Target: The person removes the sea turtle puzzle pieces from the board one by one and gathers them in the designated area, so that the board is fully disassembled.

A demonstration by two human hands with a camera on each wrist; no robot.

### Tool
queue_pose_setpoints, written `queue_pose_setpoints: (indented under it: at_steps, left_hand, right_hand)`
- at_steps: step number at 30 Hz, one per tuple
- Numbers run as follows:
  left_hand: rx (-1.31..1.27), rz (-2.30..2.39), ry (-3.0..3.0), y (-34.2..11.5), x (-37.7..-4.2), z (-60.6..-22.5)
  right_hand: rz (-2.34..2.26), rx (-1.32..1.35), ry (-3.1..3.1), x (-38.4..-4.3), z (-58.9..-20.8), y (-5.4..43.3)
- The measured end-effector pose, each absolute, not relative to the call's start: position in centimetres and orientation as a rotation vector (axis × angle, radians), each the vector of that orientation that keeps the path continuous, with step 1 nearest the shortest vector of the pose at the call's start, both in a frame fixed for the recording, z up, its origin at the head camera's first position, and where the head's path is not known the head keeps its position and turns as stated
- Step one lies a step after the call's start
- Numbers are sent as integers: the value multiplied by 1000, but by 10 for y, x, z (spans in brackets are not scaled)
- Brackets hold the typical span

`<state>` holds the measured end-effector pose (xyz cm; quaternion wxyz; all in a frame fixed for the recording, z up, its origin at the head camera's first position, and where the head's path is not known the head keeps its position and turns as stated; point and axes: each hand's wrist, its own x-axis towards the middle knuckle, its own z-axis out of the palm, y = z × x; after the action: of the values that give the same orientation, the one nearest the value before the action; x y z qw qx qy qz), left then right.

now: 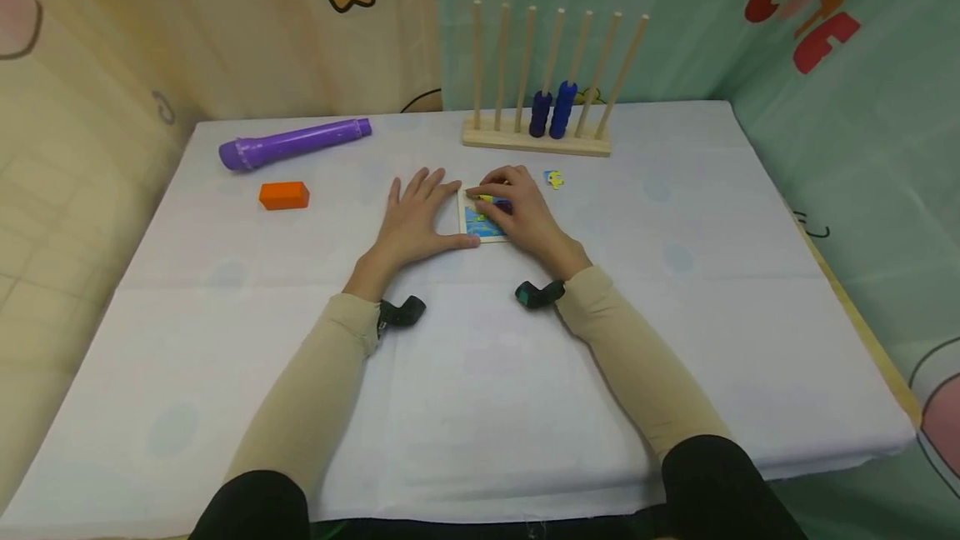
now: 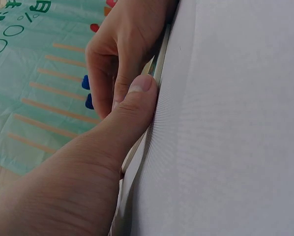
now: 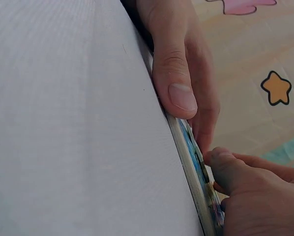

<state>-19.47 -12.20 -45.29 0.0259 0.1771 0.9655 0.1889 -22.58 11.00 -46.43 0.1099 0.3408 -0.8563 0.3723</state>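
A small jigsaw board (image 1: pixel 483 226) with a pale rim and a blue and yellow picture lies flat on the white table. My left hand (image 1: pixel 411 219) is spread at its left side, thumb along the front edge and fingertips by the far left corner. Over the board, my right hand (image 1: pixel 525 211) has its fingers bent and pinches a puzzle piece (image 3: pixel 205 167) at the picture's upper left; the fingertips hide most of it. The left thumb (image 2: pixel 142 91) rests against the board's rim in the left wrist view. A loose yellow and blue puzzle piece (image 1: pixel 554 179) lies beyond the right hand.
Behind the board stands a wooden peg rack (image 1: pixel 537 140) with upright rods and dark blue beads (image 1: pixel 558 111) on two of them. At the back left lie a purple microphone-shaped tube (image 1: pixel 296 144) and an orange block (image 1: pixel 284 195). Printed curtains (image 1: pixel 675 57) hang behind the table.
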Motion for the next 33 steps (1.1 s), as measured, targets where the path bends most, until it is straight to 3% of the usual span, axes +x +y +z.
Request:
queue_pose_setpoints:
  at_steps: [33]
  left_hand:
    - [560, 615, 2980, -125, -194, -453]
  right_hand:
    - [1025, 875, -2683, -227, -460, 106]
